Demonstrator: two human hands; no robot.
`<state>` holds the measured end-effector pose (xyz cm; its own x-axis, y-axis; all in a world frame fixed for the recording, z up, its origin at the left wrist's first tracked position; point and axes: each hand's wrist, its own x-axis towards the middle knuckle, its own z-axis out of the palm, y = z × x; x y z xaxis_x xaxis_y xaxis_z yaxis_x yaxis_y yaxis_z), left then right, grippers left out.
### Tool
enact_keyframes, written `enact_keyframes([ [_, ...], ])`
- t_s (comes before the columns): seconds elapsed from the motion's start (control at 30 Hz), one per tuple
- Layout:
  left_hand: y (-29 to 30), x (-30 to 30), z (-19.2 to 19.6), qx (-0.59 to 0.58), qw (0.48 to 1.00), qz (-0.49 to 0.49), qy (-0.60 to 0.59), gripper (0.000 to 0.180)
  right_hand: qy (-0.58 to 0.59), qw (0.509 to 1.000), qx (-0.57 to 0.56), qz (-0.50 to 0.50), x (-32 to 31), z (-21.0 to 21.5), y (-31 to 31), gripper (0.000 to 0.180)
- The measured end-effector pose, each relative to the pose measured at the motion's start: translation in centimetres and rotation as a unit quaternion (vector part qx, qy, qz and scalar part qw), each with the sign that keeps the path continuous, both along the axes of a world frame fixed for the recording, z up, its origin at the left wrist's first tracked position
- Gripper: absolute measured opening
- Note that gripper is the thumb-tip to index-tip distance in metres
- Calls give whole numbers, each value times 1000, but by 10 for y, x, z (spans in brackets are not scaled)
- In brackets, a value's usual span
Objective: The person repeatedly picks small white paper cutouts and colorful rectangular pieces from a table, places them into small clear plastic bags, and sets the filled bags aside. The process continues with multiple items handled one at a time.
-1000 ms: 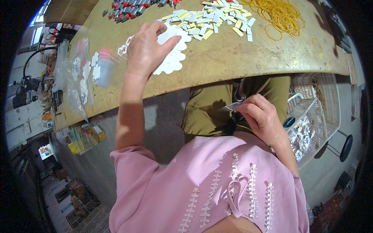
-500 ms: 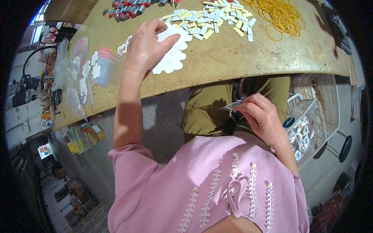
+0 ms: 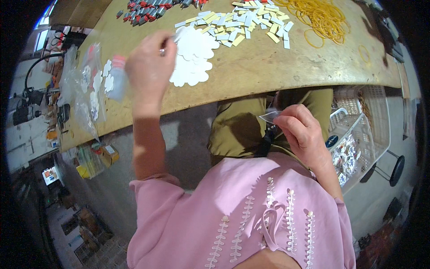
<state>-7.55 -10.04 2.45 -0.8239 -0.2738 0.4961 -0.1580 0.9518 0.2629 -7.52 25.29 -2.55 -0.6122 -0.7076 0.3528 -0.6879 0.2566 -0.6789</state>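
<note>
My left hand (image 3: 151,67) is over the table, left of a stack of white scalloped-edge cards (image 3: 191,60). It is blurred, with the fingers curled and the thumb pressed in; what it pinches, if anything, is hidden. Above my lap, my right hand (image 3: 302,130) is closed on a small clear plastic bag (image 3: 268,117), whose corner sticks out to the left of the fingertips. Left of my left hand lie a stack of clear zip bags with a pink top edge (image 3: 117,80) and some small white cutouts (image 3: 109,83).
Yellow and white strips (image 3: 242,24), grey-and-red small parts (image 3: 148,12) and yellow rubber bands (image 3: 320,20) lie in heaps along the far side. Larger clear bags (image 3: 92,85) rest at the left table edge. A white plastic basket (image 3: 378,130) with packed pieces stands at my right.
My left hand has moved left from above the white cards, its fingers drawing together from spread. The small cutout left of it no longer shows. My right hand stays nearly still.
</note>
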Motion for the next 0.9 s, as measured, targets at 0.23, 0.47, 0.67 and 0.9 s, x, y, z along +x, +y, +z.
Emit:
enact_keyframes([
  [0.23,45,44,8,587,800,-28,122,14,17,1000,-7,4,-6,11,-17,27],
  [0.47,118,79,-18,513,821,-238,80,22,3,999,-28,16,-4,34,-34,21],
  [0.67,101,76,5,256,919,-299,-10,25,-26,999,-21,28,-1,30,-29,24],
  [0.9,91,74,21,153,927,-323,-114,17,9,998,-13,62,-2,26,-31,25],
])
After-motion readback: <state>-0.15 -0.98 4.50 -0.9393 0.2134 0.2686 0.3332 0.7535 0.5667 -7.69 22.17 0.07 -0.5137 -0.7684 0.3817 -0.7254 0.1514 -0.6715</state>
